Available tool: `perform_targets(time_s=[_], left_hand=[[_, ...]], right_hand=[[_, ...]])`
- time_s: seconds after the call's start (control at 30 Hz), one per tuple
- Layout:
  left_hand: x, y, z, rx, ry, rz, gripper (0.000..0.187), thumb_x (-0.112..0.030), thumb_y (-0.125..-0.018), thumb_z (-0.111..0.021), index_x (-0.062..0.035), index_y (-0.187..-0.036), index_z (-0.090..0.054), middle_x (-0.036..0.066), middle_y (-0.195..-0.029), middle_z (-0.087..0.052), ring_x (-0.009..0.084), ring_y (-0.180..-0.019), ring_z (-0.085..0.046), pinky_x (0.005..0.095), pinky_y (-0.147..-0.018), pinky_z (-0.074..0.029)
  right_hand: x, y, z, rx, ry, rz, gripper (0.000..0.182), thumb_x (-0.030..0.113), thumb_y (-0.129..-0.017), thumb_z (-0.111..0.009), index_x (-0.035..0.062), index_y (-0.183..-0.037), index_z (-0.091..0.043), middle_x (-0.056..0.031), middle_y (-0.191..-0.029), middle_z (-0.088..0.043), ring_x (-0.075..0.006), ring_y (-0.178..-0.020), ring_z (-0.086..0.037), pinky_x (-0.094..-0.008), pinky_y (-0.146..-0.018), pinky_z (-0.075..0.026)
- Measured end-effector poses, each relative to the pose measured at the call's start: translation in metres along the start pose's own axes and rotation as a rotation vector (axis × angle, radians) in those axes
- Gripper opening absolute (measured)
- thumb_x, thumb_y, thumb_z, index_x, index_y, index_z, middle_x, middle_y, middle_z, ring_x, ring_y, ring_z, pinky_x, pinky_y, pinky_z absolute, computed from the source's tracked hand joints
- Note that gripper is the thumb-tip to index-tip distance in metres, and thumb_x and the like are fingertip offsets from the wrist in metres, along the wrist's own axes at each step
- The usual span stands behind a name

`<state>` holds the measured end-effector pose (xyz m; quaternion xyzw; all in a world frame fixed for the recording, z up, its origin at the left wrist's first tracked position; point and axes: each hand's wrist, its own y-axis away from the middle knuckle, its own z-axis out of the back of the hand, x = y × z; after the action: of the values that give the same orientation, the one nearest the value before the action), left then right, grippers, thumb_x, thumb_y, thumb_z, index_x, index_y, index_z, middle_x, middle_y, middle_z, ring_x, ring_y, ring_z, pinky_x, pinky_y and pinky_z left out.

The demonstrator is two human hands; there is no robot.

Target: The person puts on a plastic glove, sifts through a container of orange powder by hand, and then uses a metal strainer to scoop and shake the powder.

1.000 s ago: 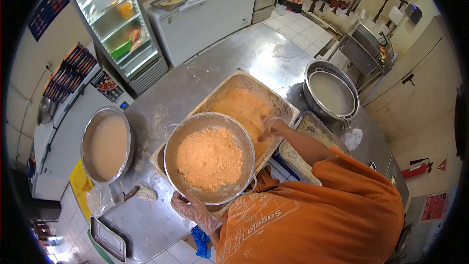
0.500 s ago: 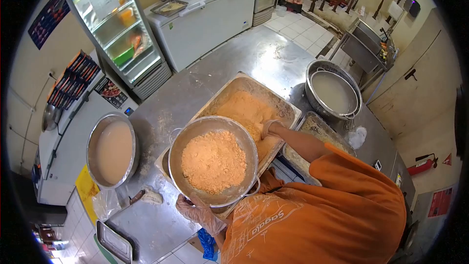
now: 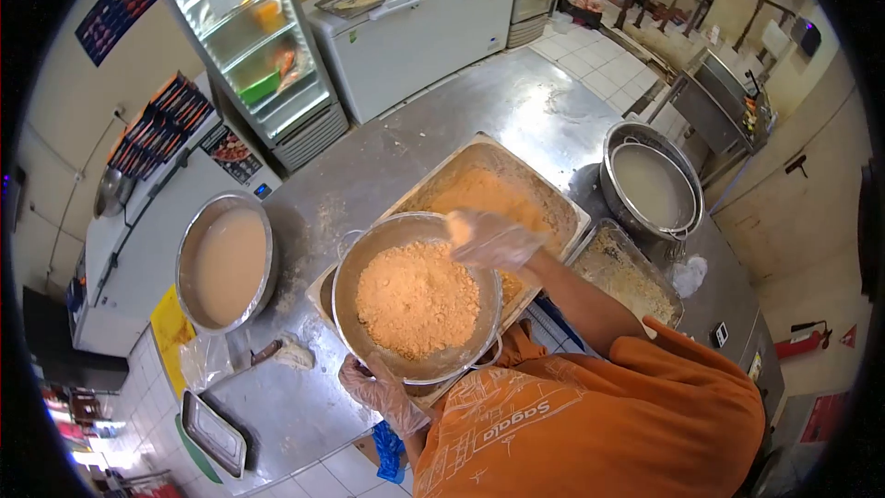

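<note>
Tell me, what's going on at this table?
A person has the gloved left hand gripping the near rim of a sieve holding an orange crumbly mix. The sieve is over a tray with more orange material in it. The gloved right hand is over the sieve's far-right rim; whether it holds a clump is unclear.

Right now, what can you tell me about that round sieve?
The round sieve looks metal, silvery, with loop handles on opposite sides. It sits roughly level over the near part of a rectangular tray, holding crumbly orange powder. The gloved left hand grips its near rim; the gloved right hand is above its far side, contact unclear.
</note>
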<state>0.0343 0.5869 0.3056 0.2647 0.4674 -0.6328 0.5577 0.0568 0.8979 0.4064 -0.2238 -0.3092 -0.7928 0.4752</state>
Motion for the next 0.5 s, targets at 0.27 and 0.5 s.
perform_targets(time_s=[0.27,0.5], left_hand=[[0.003,0.001,-0.001,0.002,-0.021,-0.040,0.025,-0.015,-0.087,-0.062,0.0018,-0.105,-0.056,0.009,-0.090,-0.046,0.0198,-0.079,-0.045,0.0343,-0.071,-0.040],[0.007,0.000,0.001,0.031,-0.010,0.003,0.026,-0.013,-0.087,-0.063,0.0022,-0.107,-0.056,0.010,-0.093,-0.047,0.0197,-0.080,-0.045,0.0343,-0.072,-0.040]], right_hand=[[-0.002,-0.015,0.014,0.105,-0.118,0.134,0.053,0.047,-0.086,-0.065,0.0093,-0.122,-0.054,-0.0154,-0.107,-0.062,-0.0271,-0.099,-0.062,-0.0345,-0.083,-0.053],[-0.160,-0.043,-0.037,-0.094,0.560,0.035,0.068,0.049,-0.082,-0.065,0.0096,-0.136,-0.049,-0.0205,-0.127,-0.056,-0.0357,-0.118,-0.052,-0.0401,-0.100,-0.042]])
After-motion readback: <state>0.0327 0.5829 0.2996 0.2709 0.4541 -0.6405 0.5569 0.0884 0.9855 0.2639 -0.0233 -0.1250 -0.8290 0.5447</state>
